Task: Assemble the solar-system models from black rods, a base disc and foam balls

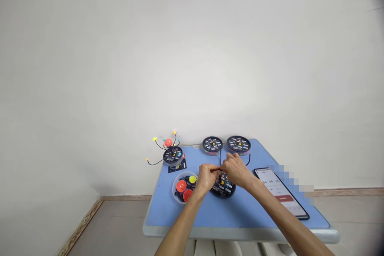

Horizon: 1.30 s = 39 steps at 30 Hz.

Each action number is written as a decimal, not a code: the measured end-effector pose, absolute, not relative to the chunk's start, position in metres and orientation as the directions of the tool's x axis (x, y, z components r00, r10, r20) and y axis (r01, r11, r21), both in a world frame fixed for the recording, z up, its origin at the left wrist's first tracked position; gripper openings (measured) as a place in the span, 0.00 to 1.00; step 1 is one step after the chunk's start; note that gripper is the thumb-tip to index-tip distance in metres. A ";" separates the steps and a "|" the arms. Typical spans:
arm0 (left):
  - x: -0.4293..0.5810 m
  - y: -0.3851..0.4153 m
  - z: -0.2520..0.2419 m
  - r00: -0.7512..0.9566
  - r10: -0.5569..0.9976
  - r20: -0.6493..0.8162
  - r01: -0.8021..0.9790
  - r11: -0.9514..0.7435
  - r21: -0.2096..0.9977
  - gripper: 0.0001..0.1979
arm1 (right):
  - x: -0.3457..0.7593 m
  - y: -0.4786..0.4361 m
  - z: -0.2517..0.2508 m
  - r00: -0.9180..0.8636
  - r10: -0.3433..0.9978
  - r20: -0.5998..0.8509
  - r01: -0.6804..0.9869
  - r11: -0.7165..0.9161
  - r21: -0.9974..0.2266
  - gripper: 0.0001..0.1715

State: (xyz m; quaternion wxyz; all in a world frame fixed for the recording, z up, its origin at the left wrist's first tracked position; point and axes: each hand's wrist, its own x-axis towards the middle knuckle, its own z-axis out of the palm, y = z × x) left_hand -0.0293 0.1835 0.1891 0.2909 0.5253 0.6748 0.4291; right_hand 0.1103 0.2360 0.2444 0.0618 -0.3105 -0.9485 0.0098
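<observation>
Both my hands meet above a round black disc [223, 189] printed with small coloured pictures, near the middle of the blue table. My left hand [207, 177] pinches a thin black rod at the disc's centre, from the left. From the right, my right hand [235, 169] has its fingers closed on the same black parts. One black rod [220, 156] stands up between the hands, and a curved one [249, 161] sticks out to the right of my right hand. My fingers hide where the rods join.
A clear bowl [174, 193] with red and yellow cups and black pieces stands left. Behind it is a planet model [173, 156] on a dark card [183, 165]. Two round boxes [212, 145] [239, 145] sit at the back. A phone [280, 192] showing a timer lies right.
</observation>
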 end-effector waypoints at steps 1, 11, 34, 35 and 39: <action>-0.029 0.183 0.189 -0.280 0.958 0.058 0.460 0.081 0.884 0.11 | 0.111 0.236 0.244 -0.801 0.590 0.107 0.587 0.807 -0.059 0.16; -0.027 0.181 0.190 -0.283 0.958 0.044 0.437 0.088 0.895 0.06 | 0.110 0.231 0.243 -0.748 0.655 0.105 0.652 0.755 -0.068 0.13; -0.011 0.170 0.173 -0.414 0.884 0.216 0.523 0.036 0.852 0.12 | 0.105 0.232 0.232 -0.802 0.591 0.084 0.594 0.804 0.007 0.14; -0.011 0.170 0.171 -0.411 0.887 0.211 0.526 0.041 0.850 0.12 | 0.104 0.231 0.228 -0.799 0.596 0.081 0.598 0.801 0.011 0.14; -0.013 0.168 0.161 -0.421 0.887 0.191 0.543 0.078 0.836 0.20 | 0.104 0.227 0.211 -0.786 0.615 0.058 0.617 0.786 0.022 0.14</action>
